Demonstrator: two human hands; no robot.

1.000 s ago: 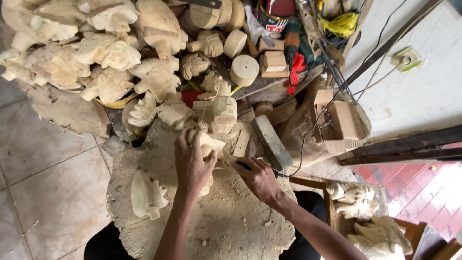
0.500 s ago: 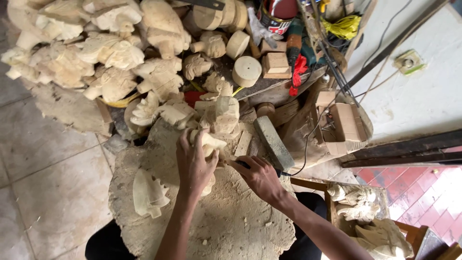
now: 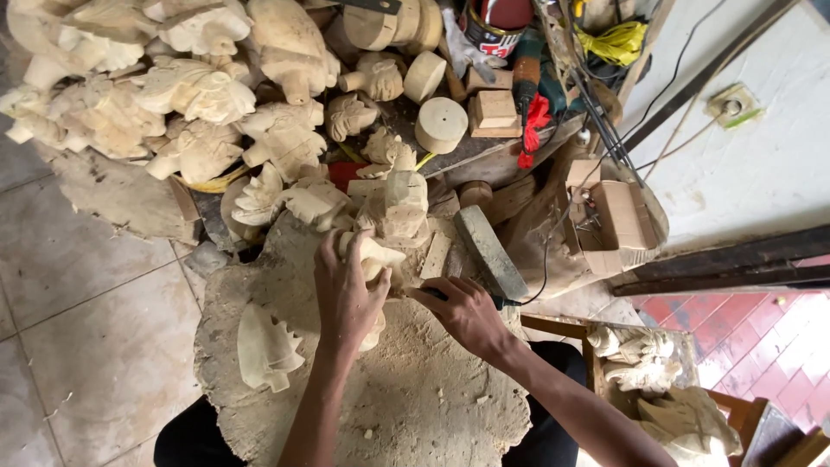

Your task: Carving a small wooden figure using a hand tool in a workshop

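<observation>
While the left hand stayed clamped around the pale carving, the right hand, fisted on a dark-handled tool, barely shifted beside it, cutting unchanged.

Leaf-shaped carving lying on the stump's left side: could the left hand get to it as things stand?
Probably yes. The leaf-shaped carving lies loose on the stump, just left of the left forearm, with nothing between them. But the left hand is gripping the pale carving being worked and would have to let go first.
</observation>
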